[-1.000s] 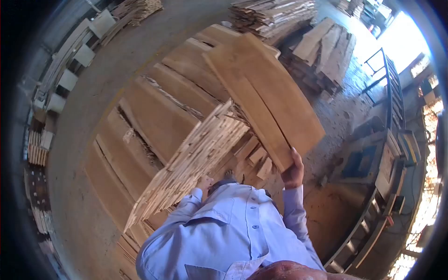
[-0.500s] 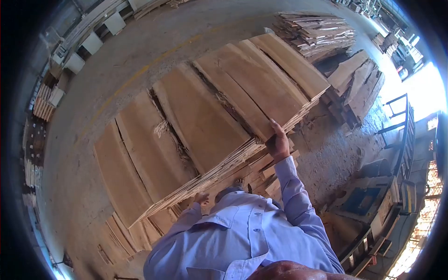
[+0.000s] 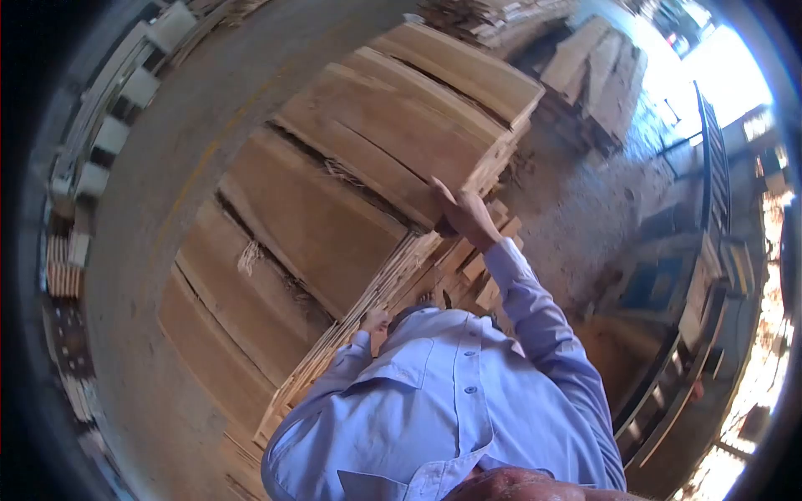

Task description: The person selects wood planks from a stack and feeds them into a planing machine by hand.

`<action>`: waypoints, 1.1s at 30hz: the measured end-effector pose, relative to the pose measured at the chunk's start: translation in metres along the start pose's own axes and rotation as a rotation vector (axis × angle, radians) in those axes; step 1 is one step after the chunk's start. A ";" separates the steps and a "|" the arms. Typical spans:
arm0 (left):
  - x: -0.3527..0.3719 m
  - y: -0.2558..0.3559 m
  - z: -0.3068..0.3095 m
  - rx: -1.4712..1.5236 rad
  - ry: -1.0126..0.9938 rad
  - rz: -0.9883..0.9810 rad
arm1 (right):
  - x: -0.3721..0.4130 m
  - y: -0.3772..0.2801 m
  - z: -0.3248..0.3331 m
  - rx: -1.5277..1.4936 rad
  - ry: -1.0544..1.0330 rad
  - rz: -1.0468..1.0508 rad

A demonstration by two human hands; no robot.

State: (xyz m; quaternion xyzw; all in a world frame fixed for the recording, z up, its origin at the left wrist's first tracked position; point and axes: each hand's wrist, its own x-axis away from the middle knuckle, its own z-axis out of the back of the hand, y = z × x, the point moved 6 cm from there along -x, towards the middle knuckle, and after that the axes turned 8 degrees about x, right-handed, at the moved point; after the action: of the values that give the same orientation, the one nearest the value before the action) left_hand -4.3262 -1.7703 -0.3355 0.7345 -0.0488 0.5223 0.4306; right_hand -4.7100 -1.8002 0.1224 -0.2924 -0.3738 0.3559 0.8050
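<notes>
A wide stack of wooden boards point(image 3: 313, 200) spans the middle of the view, its top boards lying side by side with rough, bark-edged gaps between them. My right hand point(image 3: 461, 214) is at the near edge of one top board point(image 3: 393, 138), thumb side over the upper face and the other fingers partly hidden at the edge; it appears to grip that board. Lower down, my left hand point(image 3: 375, 320) is close to the stack's near edge, with its fingers curled in. Nothing shows in it. Stringy fibres point(image 3: 249, 257) stick out of one gap.
Behind the stack lie more timber piles point(image 3: 597, 75). Shorter wooden pieces point(image 3: 493, 250) sit below the near edge, beside my right forearm. On the right stand a dark metal frame point(image 3: 710, 167) and a bench with a blue panel point(image 3: 656, 284). Concrete floor point(image 3: 184, 142) runs along the left.
The view has turned, so the stack appears shifted left. My left hand has come up nearer the stack's edge, its fingers now more curled. My right hand stays at the board's edge.
</notes>
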 end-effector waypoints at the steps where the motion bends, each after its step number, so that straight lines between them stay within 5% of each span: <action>1: -0.004 0.000 -0.002 0.055 0.000 0.016 | -0.005 0.000 -0.001 0.032 -0.006 -0.009; 2: -0.006 0.000 -0.003 0.109 0.004 0.032 | -0.009 0.000 -0.001 0.061 -0.013 -0.016; 5: -0.037 0.007 -0.011 -0.424 -0.170 -0.313 | -0.005 -0.009 0.007 0.258 -0.063 -0.036; 8: -0.041 0.018 -0.019 -0.543 -0.191 -0.456 | 0.001 -0.004 0.004 0.133 -0.104 -0.117; 14: -0.012 0.012 -0.015 -0.131 -0.137 -0.251 | -0.001 0.021 -0.029 -0.241 -0.124 -0.098; 21: 0.030 0.007 -0.014 -0.071 -0.145 0.150 | -0.014 0.037 -0.046 -0.006 0.316 -0.014; 26: 0.036 0.002 -0.019 -0.175 -0.112 0.199 | -0.005 0.035 -0.038 0.022 0.145 -0.024; 29: 0.039 0.016 -0.026 -0.154 -0.075 0.097 | 0.007 0.048 -0.037 -0.269 -0.004 0.210; 33: 0.022 0.030 -0.042 -0.292 -0.100 0.006 | 0.041 0.151 -0.045 -0.507 -0.134 0.071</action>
State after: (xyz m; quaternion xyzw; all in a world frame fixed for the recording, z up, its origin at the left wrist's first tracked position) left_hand -4.3621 -1.7520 -0.2963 0.6890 -0.1479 0.4738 0.5282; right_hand -4.7080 -1.6897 0.0023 -0.4735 -0.4932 0.2973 0.6664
